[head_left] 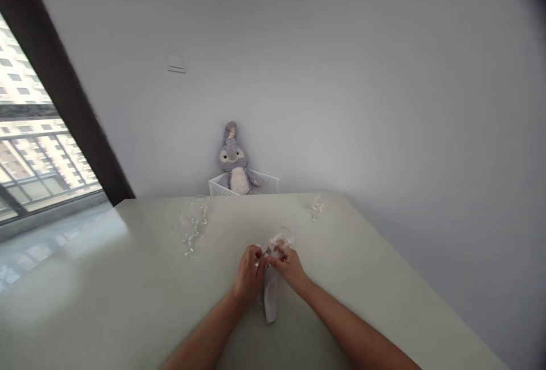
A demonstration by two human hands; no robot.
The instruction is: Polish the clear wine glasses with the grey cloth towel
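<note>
Near the middle of the table [140,279], both hands meet at a small whitish, partly see-through item [275,248]. My left hand [248,274] pinches its left side, with the fingers bent. On the other side, my right hand [290,269] grips it between thumb and fingers. A thin clear loop [289,237] sticks out beyond the right fingertips. Below the fingers, a long pale grey strip-like piece [270,297] extends towards me; whether it joins the item is hidden by the hands. The item's exact kind is too small and covered to tell.
A tangle of clear, shiny pieces [195,227] lies at the back left of the table, and a smaller clear piece [316,206] at the back right. Past the far edge, a grey plush toy [239,174] sits in a white perforated basket [269,185] by the wall.
</note>
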